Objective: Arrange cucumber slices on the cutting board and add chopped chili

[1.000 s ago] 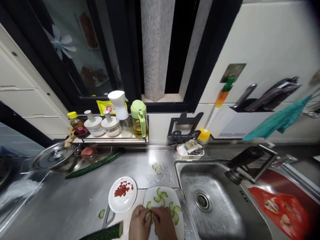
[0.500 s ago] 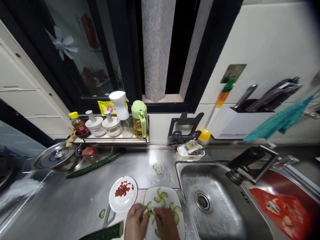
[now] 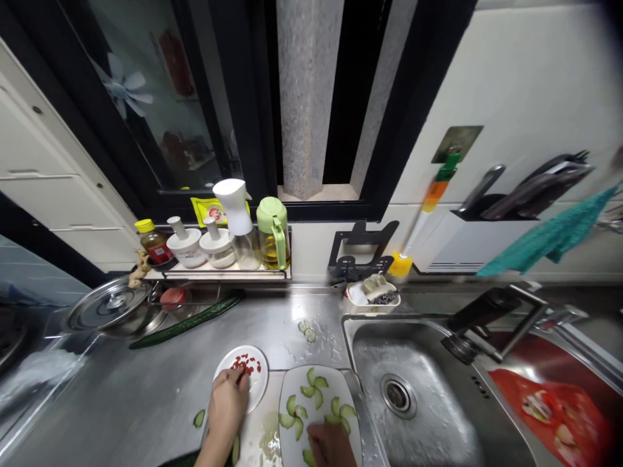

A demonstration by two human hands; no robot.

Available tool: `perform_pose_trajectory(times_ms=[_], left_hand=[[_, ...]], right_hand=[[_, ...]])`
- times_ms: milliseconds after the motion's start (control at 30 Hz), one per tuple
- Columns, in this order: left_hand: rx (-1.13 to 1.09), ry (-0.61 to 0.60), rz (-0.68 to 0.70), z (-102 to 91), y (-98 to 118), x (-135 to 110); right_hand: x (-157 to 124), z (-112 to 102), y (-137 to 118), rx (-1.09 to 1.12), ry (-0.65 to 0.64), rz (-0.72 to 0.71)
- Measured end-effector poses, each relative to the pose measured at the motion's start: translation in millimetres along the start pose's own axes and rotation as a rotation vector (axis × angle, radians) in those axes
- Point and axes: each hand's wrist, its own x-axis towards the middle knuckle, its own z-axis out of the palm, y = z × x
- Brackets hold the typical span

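My left hand [image 3: 228, 402] reaches over a small white plate [image 3: 257, 397]. Its thumb and fingers are pinched together on the red goji berries [image 3: 250, 364] lying there. To the right, cucumber slices [image 3: 318, 383] are arranged in small curved clusters on a larger white plate [image 3: 331, 371]. One cluster has a tiny red spot at its centre. Over the lower part of that plate is my right hand [image 3: 333, 444], bent and smeared by motion, so its fingers are unclear. A cut cucumber [image 3: 182, 460] lies partly hidden under my left forearm.
A whole cucumber [image 3: 185, 321] lies behind, near a lidded pot [image 3: 111, 305]. Loose cucumber slices [image 3: 306, 331] rest on the wet steel counter. On the right is a sink [image 3: 418, 383] with a faucet [image 3: 518, 318]. A seasoning shelf [image 3: 224, 275] stands along the back.
My left hand has moved left from the cucumber plate to the goji berries. My right hand has drawn back slightly toward me, uncovering more of the middle cucumber cluster.
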Motion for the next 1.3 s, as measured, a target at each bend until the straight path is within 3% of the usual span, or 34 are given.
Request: perform_pose_trajectory(times_ms=[333, 733, 833, 1000, 1133, 1300], left_hand=[[-0.034, 0.039, 0.003, 6.0, -1, 4], [-0.232, 0.066, 0.056, -3.8, 3, -9], [-0.357, 0.001, 0.113, -1.0, 22, -21], [-0.464, -0.161, 0.195, 11.3, 76, -40], [-0.363, -0.301, 0.256, 19.7, 112, -45], [-0.194, -0.399, 0.253, 27.7, 133, -40]], right_hand=[[-2, -1, -1, 0.004, 0.073, -0.019], [2, -11, -3, 0.062, 0.027, 0.01], [4, -16, -2, 0.102, 0.055, 0.06], [15, -28, 0, 0.119, 0.114, 0.107], [28, -40, -2, 0.082, 0.089, 0.124], [36, -55, -12, 0.039, 0.012, 0.127]])
